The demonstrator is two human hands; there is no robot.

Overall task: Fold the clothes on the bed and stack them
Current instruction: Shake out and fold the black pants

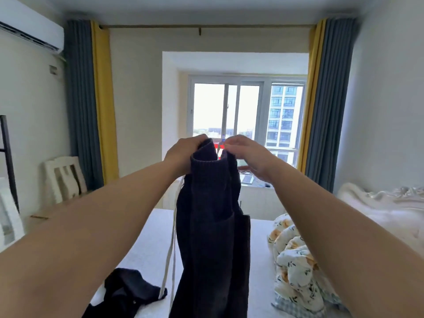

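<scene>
A dark navy garment (pixel 213 226) with a ribbed waistband and a white drawstring hangs lengthwise in front of me above the bed (pixel 259 260). My left hand (pixel 183 154) grips the left side of its top edge. My right hand (pixel 245 152) pinches the right side of that edge, close beside the left hand. The garment's lower end reaches down to the mattress. Another dark piece of clothing (pixel 124 292) lies crumpled on the bed at the lower left.
A floral quilt (pixel 296 265) is bunched on the right of the bed, with a white blanket (pixel 378 210) beyond it. White chairs (pixel 64 177) stand at the left wall. A window with blue and yellow curtains is straight ahead.
</scene>
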